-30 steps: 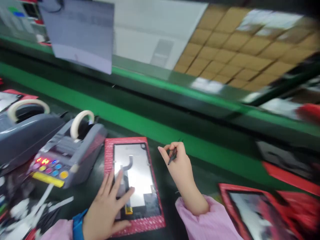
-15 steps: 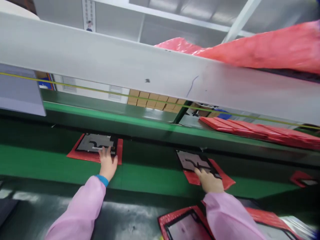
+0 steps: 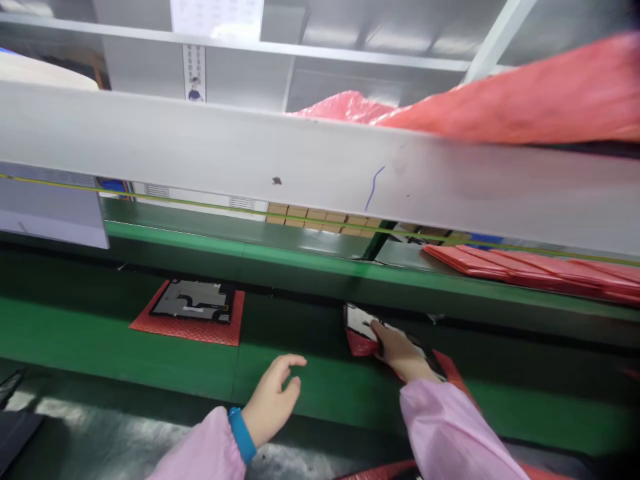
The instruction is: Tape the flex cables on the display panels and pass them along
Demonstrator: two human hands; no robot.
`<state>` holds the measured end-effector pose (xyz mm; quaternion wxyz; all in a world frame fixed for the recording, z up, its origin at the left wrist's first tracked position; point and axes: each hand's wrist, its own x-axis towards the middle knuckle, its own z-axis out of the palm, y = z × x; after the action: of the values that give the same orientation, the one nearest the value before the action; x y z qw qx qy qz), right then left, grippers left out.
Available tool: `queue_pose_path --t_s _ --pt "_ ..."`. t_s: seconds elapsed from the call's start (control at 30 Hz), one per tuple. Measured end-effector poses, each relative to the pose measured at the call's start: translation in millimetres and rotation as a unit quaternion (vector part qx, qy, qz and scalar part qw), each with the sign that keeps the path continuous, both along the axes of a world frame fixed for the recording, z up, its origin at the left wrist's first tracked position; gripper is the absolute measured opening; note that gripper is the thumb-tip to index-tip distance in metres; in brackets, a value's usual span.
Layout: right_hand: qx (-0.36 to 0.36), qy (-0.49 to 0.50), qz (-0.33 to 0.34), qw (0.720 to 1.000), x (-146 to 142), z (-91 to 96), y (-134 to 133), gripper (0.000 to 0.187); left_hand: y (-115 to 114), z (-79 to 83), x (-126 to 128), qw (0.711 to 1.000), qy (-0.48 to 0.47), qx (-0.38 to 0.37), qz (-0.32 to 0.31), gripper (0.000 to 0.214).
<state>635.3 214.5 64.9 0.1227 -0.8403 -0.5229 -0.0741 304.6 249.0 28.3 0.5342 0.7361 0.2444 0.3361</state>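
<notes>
As seen from the head cam: green conveyor belt (image 3: 125, 347) running left to right, with a grey beam (image 3: 300, 160) hanging across the upper half. Parked near the far edge of the belt, roughly midway along: dark panel (image 3: 359, 319) on a red padded sleeve (image 3: 357, 345), long axis skewed, pointing from far-left to near-right. Right hand (image 3: 397, 350) planted on the near-right part of it, fingers (image 3: 380, 331) stretched forward over the top, leaving the bare end of the panel just ahead and to the left of the fingertips. Can't tell whether gripping the sleeve or just pressing flat, bit too blurry there. Left hand (image 3: 275, 393) hovering over the near side of the belt, well apart from that panel and off to its left; open, loosely curled, holding and touching nothing. Nearer hand by far: the right. Further left, also by the far edge: second panel (image 3: 193, 301) lying square on its own red mat (image 3: 185, 328), untouched. Beyond the far edge on the right: stack of red sleeves (image 3: 525, 263).
</notes>
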Motion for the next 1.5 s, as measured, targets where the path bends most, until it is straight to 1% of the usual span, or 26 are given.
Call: queue_pose_path --t_s 0.07,0.1,0.17,0.23,0.27,0.33,0.4,0.43,0.5,0.57,0.63,0.67,0.7,0.73,0.77,0.8,0.83,0.87,0.93,1.03,1.13,1.23,1.27,1.33,1.4,1.5 --pt "0.026 0.053 0.025 0.998 -32 18.8 8 0.031 -16 7.1 11 0.999 0.001 -0.036 -0.03 0.047" --pt "0.045 0.081 0.037 0.995 -51 29.8 10 0.029 -25 12.2 14 0.998 0.002 -0.048 -0.044 0.06" --pt "0.111 0.123 0.067 0.984 -93 53.1 9 0.022 -45 25.7 16 0.996 0.002 -0.06 -0.069 0.099" --pt "0.193 0.161 0.103 0.963 -139 76.1 1 0.025 -63 41.5 10 0.997 0.01 -0.048 -0.065 0.126" --pt "0.235 0.179 0.12 0.948 -163 87.0 -6 0.033 -71 49.2 4 0.999 0.016 -0.029 -0.042 0.131" --pt "0.312 0.213 0.147 0.914 -211 106.8 -23 0.044 -82 61.7 -11 0.998 0.013 0.038 0.05 0.124" --pt "0.371 0.24 0.16 0.883 -258 123.6 -45 0.046 -88 69.3 -33 0.978 -0.044 0.118 0.168 0.104" --pt "0.393 0.252 0.164 0.869 -281 130.7 -58 0.047 -90 71.8 -46 0.963 -0.089 0.149 0.208 0.094" --pt "0.419 0.295 0.191 0.837 -322 140.7 -89 0.05 -92 75.9 -76 0.94 -0.165 0.177 0.242 0.081" --pt "0.42 0.36 0.247 0.796 -354 142.1 -124 0.052 -96 80.7 -112 0.938 -0.197 0.15 0.244 0.077" --pt "0.408 0.423 0.29 0.755 -370 130.1 -161 0.044 -102 85.5 -152 0.946 -0.195 0.056 0.255 0.078" --pt "0.398 0.45 0.295 0.743 -373 118.0 -178 0.035 -106 87.0 -172 0.946 -0.196 -0.016 0.258 0.079" --pt "0.382 0.483 0.274 0.738 -371 102.0 -193 0.03 -111 87.1 -193 0.941 -0.201 -0.098 0.255 0.08" --pt "0.355 0.523 0.263 0.729 -367 82.6 -207 0.036 -116 85.5 -213 0.929 -0.206 -0.181 0.248 0.082" --pt "0.318 0.572 0.218 0.724 -361 60.8 -218 0.049 -121 82.1 -232 0.914 -0.208 -0.256 0.237 0.084" --pt "0.267 0.613 0.153 0.727 -353 38.0 -227 0.059 -126 76.9 -250 0.896 -0.207 -0.321 0.229 0.087" --pt "0.225 0.632 0.096 0.735 -345 15.5 -233 0.061 -131 70.2 -266 0.876 -0.201 -0.374 0.227 0.09" --pt "0.199 0.633 0.052 0.747 -338 -5.2 -239 0.06 -136 62.4 -279 0.86 -0.19 -0.415 0.228 0.094" --pt "0.176 0.619 0.005 0.765 -326 -37.6 -247 0.054 -146 45.8 -296 0.84 -0.163 -0.462 0.234 0.104" --pt "0.166 0.599 -0.016 0.784 -316 -60.5 -259 0.05 -161 24.4 -305 0.839 -0.145 -0.467 0.238 0.113" --pt "0.151 0.578 -0.025 0.802 -312 -64.4 -266 0.053 -176 9.7 -309 0.864 -0.136 -0.402 0.272 0.114" --pt "0.132 0.563 -0.018 0.816 -310 -64.3 -266 0.055 -186 1.0 -330 0.88 -0.094 -0.321 0.337 0.125" --pt "0.124 0.559 -0.015 0.82 -309 -64.4 -265 0.055 -188 0.3 -341 0.881 -0.08 -0.299 0.358 0.124" --pt "0.11 0.553 -0.009 0.826 -307 -64.5 -263 0.054 -189 3.4 -370 0.882 -0.053 -0.272 0.382 0.105" --pt "0.098 0.547 -0.005 0.831 -304 -64.2 -261 0.055 -188 12.1 -400 0.874 -0.029 -0.289 0.389 0.082" --pt "0.086 0.544 0.002 0.835 -301 -63.2 -258 0.057 -183 28.0 -436 0.858 -0.05 -0.337 0.384 0.07"
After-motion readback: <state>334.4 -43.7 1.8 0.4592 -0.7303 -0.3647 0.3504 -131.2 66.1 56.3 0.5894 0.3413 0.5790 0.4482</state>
